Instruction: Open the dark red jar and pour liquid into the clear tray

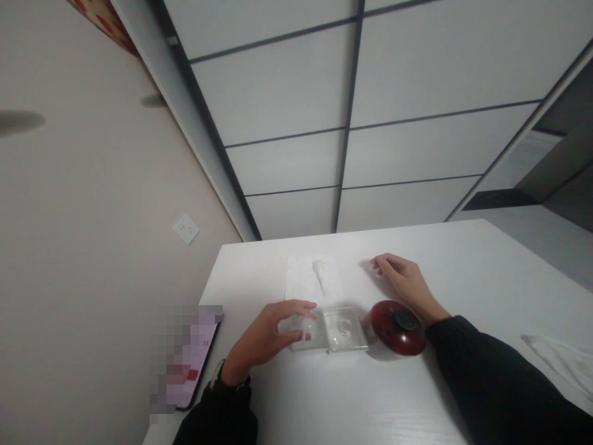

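Note:
A clear plastic case [343,330] with two halves lies open on the white table [370,395]. My left hand [271,337] grips its left half, fingers curled over the clear lid. To its right stands a dark red round bottle [396,334] with a black cap. My right hand [403,278] rests on the table behind the bottle with fingers loosely curled and nothing visible in them. A white paper tissue [310,278] with a small twisted wad on it lies behind the case.
A phone [192,361] with a lit screen lies at the table's left edge. Another white tissue [560,358] sits at the right. A wall socket [185,228] is on the beige wall left. White panelled cabinet doors [352,123] rise behind the table.

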A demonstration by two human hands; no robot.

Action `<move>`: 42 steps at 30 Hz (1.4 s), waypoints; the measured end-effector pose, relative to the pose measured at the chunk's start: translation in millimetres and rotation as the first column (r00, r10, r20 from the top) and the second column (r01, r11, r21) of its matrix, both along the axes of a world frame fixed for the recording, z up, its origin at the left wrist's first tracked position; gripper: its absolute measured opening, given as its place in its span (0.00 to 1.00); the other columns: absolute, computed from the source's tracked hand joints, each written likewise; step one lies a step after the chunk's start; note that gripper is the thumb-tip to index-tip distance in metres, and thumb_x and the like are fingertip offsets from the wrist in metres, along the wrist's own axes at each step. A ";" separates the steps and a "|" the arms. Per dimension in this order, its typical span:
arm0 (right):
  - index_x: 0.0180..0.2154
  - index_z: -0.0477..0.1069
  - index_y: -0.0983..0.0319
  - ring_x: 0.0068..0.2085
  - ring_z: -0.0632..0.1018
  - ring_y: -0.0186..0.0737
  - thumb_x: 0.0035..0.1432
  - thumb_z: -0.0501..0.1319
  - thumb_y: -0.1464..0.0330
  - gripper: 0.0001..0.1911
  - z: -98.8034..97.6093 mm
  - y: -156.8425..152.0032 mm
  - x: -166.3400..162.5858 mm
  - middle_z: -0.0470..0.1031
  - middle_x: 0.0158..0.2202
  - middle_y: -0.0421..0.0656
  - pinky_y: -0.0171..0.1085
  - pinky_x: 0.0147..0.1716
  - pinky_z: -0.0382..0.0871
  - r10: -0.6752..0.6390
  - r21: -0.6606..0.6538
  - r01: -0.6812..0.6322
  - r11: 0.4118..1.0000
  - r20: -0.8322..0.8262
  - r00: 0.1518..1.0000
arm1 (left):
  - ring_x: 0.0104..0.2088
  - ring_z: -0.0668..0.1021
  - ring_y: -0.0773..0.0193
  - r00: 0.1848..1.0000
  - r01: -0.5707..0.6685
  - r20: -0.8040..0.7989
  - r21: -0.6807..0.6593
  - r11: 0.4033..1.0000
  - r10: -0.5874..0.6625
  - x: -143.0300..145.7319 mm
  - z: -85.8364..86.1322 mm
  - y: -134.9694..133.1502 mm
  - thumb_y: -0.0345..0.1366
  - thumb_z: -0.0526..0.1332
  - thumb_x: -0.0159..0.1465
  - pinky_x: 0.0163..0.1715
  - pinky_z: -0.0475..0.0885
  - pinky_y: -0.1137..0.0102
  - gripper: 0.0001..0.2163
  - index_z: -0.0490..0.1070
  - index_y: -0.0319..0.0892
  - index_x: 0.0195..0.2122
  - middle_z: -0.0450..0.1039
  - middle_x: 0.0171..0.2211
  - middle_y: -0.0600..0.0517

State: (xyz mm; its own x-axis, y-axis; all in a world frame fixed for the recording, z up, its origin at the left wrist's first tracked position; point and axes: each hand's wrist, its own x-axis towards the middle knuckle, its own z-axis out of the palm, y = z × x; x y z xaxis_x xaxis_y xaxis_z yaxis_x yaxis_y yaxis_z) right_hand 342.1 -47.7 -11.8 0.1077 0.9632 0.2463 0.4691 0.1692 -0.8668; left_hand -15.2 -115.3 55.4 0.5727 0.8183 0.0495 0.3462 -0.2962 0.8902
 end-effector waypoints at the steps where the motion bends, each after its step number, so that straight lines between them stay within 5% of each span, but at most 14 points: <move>1: 0.32 0.78 0.59 0.34 0.81 0.46 0.67 0.59 0.49 0.23 0.1 -0.1 0.0 0.82 0.30 0.45 0.41 0.38 0.73 0.000 0.000 0.000 1.000 0.001 1.000 | 0.62 0.80 0.49 1.000 0.006 -0.004 -0.002 1.000 -0.006 -0.1 1.5 -0.3 0.41 0.71 0.68 0.67 0.68 0.55 0.10 0.83 0.48 0.49 0.83 0.59 0.48; 8: 0.32 0.79 0.59 0.34 0.81 0.46 0.67 0.59 0.47 0.25 0.3 0.0 0.2 0.82 0.30 0.46 0.41 0.38 0.73 -0.001 0.001 0.001 1.000 -0.002 1.000 | 0.59 0.82 0.45 0.998 -0.058 -0.011 -0.023 0.998 0.058 8.8 -6.9 -3.9 0.45 0.81 0.56 0.60 0.74 0.53 0.23 0.75 0.48 0.48 0.83 0.58 0.46; 14: 0.32 0.79 0.59 0.34 0.81 0.46 0.67 0.59 0.46 0.26 -1.6 1.1 0.8 0.83 0.31 0.47 0.41 0.38 0.75 0.006 0.002 -0.006 1.000 -0.015 1.000 | 0.57 0.84 0.47 0.993 -0.111 0.027 -0.013 0.994 0.111 9.0 -20.0 -7.3 0.46 0.76 0.64 0.61 0.73 0.52 0.13 0.77 0.48 0.43 0.84 0.57 0.46; 26: 0.36 0.83 0.60 0.34 0.82 0.47 0.67 0.61 0.48 0.24 -0.8 -0.6 1.2 0.85 0.33 0.48 0.42 0.38 0.75 0.007 -0.010 -0.007 1.000 0.000 1.000 | 0.65 0.79 0.47 0.998 -0.033 0.051 0.008 0.999 0.032 2.4 -14.8 -12.9 0.53 0.70 0.70 0.69 0.67 0.51 0.19 0.82 0.52 0.58 0.81 0.62 0.47; 31: 0.35 0.82 0.60 0.34 0.82 0.48 0.66 0.61 0.48 0.24 -1.6 0.1 0.4 0.84 0.32 0.48 0.42 0.37 0.76 0.002 -0.004 -0.002 1.000 -0.010 1.000 | 0.60 0.81 0.46 0.991 -0.113 0.072 0.008 0.994 0.112 10.5 -22.2 -16.0 0.53 0.77 0.60 0.63 0.73 0.52 0.22 0.77 0.47 0.49 0.82 0.58 0.44; 34: 0.35 0.82 0.60 0.34 0.82 0.48 0.67 0.61 0.48 0.24 -1.9 0.0 0.7 0.85 0.33 0.48 0.42 0.37 0.76 0.006 -0.003 -0.007 1.000 -0.010 1.000 | 0.57 0.83 0.47 0.982 -0.170 0.081 0.015 0.985 0.168 13.3 -28.3 -17.3 0.49 0.75 0.64 0.60 0.74 0.52 0.17 0.72 0.47 0.41 0.84 0.54 0.44; 42: 0.37 0.85 0.59 0.36 0.82 0.48 0.67 0.62 0.50 0.22 -2.7 -1.0 2.4 0.86 0.37 0.48 0.44 0.41 0.75 0.034 0.015 -0.035 0.999 0.016 0.999 | 0.60 0.82 0.46 0.972 -0.211 0.110 0.030 0.977 0.207 10.6 -34.4 -24.6 0.49 0.72 0.68 0.64 0.72 0.50 0.13 0.78 0.47 0.45 0.84 0.57 0.45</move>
